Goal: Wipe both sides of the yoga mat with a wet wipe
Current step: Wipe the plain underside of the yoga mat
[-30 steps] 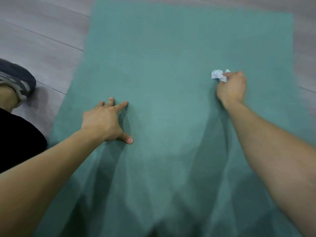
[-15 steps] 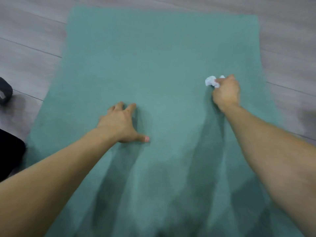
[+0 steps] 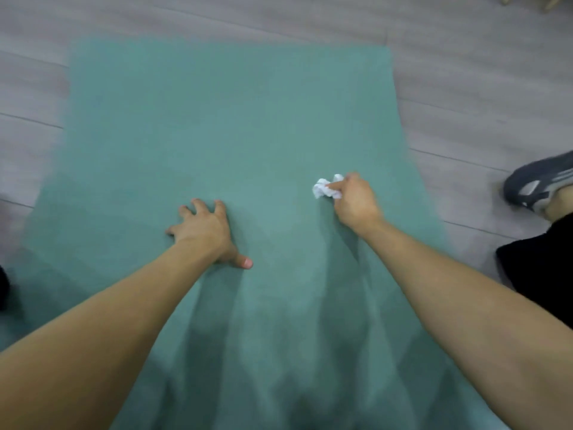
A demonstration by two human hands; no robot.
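A teal yoga mat (image 3: 229, 125) lies flat on the floor and fills most of the view. My left hand (image 3: 204, 231) presses on it near the middle, fingers spread, thumb out to the right. My right hand (image 3: 353, 203) grips a crumpled white wet wipe (image 3: 324, 187) and holds it against the mat right of centre. The wipe sticks out from the fingers toward the left. The mat's far edge shows at the top; its near end runs out of view below.
Grey wood-look floor (image 3: 471, 88) surrounds the mat on the left, far and right sides. A grey sneaker (image 3: 539, 181) and a black trouser leg (image 3: 542, 259) sit on the floor at the right, close to the mat's right edge.
The view has swung right: the shoe at the left is gone and one appears at the right. Both hands sit farther left and nearer on the mat, the right still gripping the wipe.
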